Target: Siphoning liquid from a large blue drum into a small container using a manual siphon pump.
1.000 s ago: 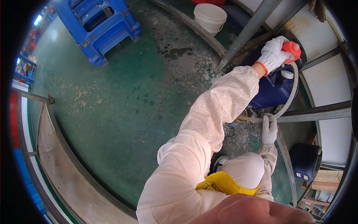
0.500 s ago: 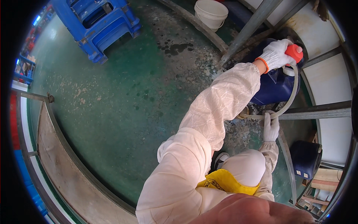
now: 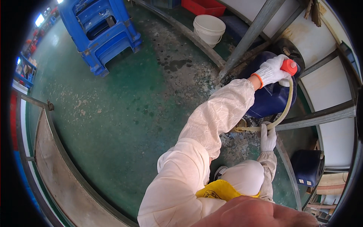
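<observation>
In a white knit glove with an orange cuff, my left hand [image 3: 271,71] is closed around the red bulb of a hand siphon pump [image 3: 289,66]. The pump stands at the mouth of a dark blue plastic drum [image 3: 266,100]. From it a ribbed, yellowish hose [image 3: 288,104] curves down and then leftward. My gloved right hand [image 3: 268,140] grips the hose close to its lower end. That end lies at the rim of a small yellowish container [image 3: 242,123], partly hidden behind my left sleeve. What is inside the container cannot be made out.
A metal frame post [image 3: 249,38] rises beside the drum, and a rail [image 3: 317,117] runs to its right. Another dark blue jerrycan [image 3: 308,166] stands at lower right. Farther off are a white bucket [image 3: 209,28], a red crate [image 3: 203,6] and stacked blue stools [image 3: 102,34].
The view has tilted, so the scene sits lower and slightly left. The hose looks yellower than before. Both hands keep their holds on the pump and hose.
</observation>
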Demonstrator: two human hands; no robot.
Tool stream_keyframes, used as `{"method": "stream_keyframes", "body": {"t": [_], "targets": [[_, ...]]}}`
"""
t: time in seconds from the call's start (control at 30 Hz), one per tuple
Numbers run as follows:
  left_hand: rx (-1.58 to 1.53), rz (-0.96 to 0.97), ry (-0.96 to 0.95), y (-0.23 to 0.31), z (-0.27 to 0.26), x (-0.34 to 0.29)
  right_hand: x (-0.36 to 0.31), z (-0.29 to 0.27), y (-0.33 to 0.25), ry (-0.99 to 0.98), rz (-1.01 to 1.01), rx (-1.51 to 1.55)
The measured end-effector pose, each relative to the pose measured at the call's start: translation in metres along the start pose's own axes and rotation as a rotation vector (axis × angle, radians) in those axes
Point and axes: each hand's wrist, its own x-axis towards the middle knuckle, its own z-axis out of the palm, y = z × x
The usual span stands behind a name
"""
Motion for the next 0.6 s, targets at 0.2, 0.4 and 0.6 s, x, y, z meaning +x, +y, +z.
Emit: {"method": "stream_keyframes", "body": {"t": [0.2,0.4,0.6], "targets": [[0.033,0.025,-0.005,0.001,-0.007,-0.005,0.001,0.002,0.001,-0.006,0.014,0.035],[-0.085,-0.038,0.015,-0.009,-0.010,0.003,-0.002,-0.002,-0.007,-0.016,0.029,0.027],[-0.216,-0.015,0.110,-0.011,-0.020,0.006,-0.003,-0.001,-0.007,0.029,-0.054,-0.030]]}}
